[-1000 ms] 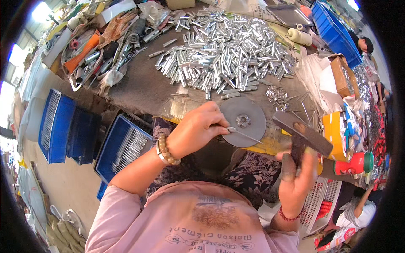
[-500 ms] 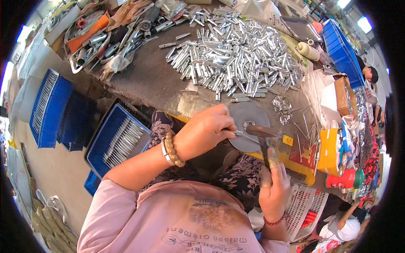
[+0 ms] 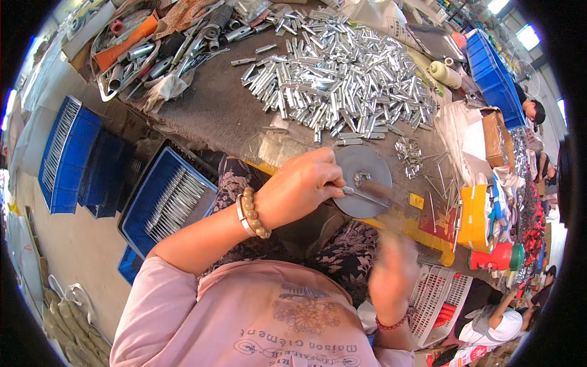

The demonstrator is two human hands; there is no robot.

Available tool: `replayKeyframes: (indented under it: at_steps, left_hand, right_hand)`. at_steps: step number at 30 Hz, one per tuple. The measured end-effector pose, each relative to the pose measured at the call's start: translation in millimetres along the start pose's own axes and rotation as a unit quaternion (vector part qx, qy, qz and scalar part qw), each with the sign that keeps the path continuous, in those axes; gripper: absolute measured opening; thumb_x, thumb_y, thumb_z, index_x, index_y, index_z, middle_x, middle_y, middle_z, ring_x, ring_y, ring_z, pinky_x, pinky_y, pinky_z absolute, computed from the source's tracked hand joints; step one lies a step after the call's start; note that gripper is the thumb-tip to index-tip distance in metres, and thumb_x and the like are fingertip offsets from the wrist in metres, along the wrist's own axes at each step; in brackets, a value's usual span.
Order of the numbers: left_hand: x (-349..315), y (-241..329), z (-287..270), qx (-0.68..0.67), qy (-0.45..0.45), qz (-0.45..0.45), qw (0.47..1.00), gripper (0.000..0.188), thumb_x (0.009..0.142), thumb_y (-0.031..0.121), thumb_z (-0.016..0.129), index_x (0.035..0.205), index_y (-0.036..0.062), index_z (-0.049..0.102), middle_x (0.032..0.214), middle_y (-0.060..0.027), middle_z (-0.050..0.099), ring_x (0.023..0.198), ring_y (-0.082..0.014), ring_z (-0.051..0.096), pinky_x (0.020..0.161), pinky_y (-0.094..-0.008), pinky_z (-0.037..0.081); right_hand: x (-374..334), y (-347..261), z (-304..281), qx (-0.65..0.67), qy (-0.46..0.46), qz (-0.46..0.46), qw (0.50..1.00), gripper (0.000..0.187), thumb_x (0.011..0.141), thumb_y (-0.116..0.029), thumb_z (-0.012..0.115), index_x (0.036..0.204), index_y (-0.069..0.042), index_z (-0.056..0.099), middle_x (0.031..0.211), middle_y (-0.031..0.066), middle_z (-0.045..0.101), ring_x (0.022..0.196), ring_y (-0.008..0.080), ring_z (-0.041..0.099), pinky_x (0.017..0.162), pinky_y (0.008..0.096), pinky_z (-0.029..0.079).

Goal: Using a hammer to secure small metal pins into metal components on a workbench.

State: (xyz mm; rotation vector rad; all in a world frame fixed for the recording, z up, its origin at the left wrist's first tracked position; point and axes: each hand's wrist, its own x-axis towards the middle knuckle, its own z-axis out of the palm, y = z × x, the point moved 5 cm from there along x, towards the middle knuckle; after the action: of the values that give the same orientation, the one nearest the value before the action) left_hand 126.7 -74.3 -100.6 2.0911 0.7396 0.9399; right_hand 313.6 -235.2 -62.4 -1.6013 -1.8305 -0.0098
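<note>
My left hand point(image 3: 315, 177) pinches a small silver metal piece, from which a thin metal rod point(image 3: 367, 197) points right over a round grey disc point(image 3: 367, 160) at the bench edge. To its right my right hand point(image 3: 394, 272) is smeared by motion. It is closed round the handle of a hammer point(image 3: 375, 189), which is only a brownish blur above the disc. Beyond the disc lies a large heap of silver metal tubes point(image 3: 342, 79). A small pile of short metal pins point(image 3: 408, 153) sits right of the disc.
Blue bins point(image 3: 162, 202) with rows of metal rods stand at the left. Assorted tools point(image 3: 165, 58) lie at the back left. A yellow box point(image 3: 476, 217) and a red jar point(image 3: 492, 257) are at right, above a white basket point(image 3: 437, 300). Other people are at far right.
My right hand and the hammer have gone from sharp to blurred with a fast swing. The left hand stays almost in place, still pinching the metal piece.
</note>
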Motion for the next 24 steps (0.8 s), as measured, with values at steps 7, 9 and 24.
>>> replayKeyframes:
  at_steps: [7, 9, 24]
  left_hand:
    - [-1, -1, 1, 0.007, -0.01, -0.014, 1.0, 0.015, 0.084, 0.008, 0.085, 0.093, 0.0013, 0.074, 0.091, -0.0097, 0.063, 0.084, -0.0282, 0.066, 0.073, -0.0372, 0.053]
    - [-2, -2, 0, 0.003, -0.009, -0.018, 1.0, 0.015, 0.084, 0.008, 0.085, 0.093, 0.0016, 0.075, 0.091, -0.0099, 0.063, 0.084, -0.0281, 0.066, 0.073, -0.0371, 0.053]
    - [-2, 5, -2, 0.068, -0.027, 0.042, 0.996, 0.019, 0.084, 0.007, 0.082, 0.103, 0.0105, 0.08, 0.091, -0.0077, 0.063, 0.084, -0.0289, 0.065, 0.072, -0.0381, 0.053]
  right_hand:
    - [17, 1, -6, -0.045, -0.067, -0.006, 0.997, 0.059, 0.096, 0.002, 0.062, 0.154, -0.005, 0.055, 0.104, 0.0202, 0.07, 0.077, 0.0379, 0.067, 0.071, 0.0451, 0.056]
    - [12, -2, -15, -0.047, 0.007, -0.055, 0.997, 0.056, 0.096, 0.002, 0.062, 0.152, -0.003, 0.056, 0.103, 0.0194, 0.071, 0.076, 0.0352, 0.067, 0.071, 0.0446, 0.055]
    - [32, 41, 3, 0.293, -0.151, 0.29, 0.899, 0.046, 0.108, -0.003, 0.053, 0.154, -0.008, 0.056, 0.107, 0.0037, 0.07, 0.057, 0.0033, 0.048, 0.051, 0.0238, 0.044]
